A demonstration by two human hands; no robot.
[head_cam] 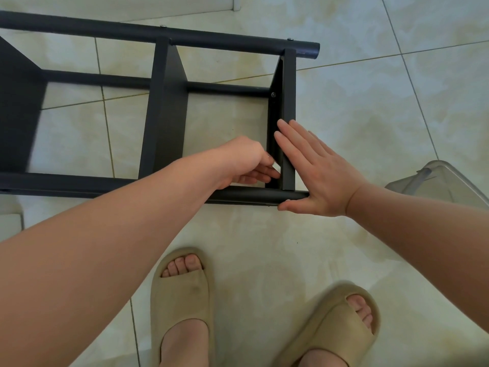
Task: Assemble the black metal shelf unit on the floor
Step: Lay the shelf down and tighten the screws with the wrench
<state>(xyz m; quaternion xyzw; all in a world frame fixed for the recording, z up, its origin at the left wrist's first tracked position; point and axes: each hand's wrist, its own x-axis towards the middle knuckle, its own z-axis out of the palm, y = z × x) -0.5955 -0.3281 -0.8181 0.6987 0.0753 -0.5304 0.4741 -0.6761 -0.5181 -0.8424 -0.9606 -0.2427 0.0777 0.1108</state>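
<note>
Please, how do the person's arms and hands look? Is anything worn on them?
No sleeve shows on the left forearm or the right forearm. The left hand and the right hand show no glove, ring or watch.

Our left grip [248, 165] reaches forward, fingers curled; our right grip [315, 170] lies flat, fingers straight.

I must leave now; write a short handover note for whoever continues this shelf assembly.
Left hand: fingers curled inside the corner of end panel and near pole; what it holds is hidden.
Right hand: flat, pressing the panel's outer face.
Shelf unit lies on its side on the tiled floor.
Done: far pole shows screw heads.
To do: probably fasten this corner, then stand it up.
</note>
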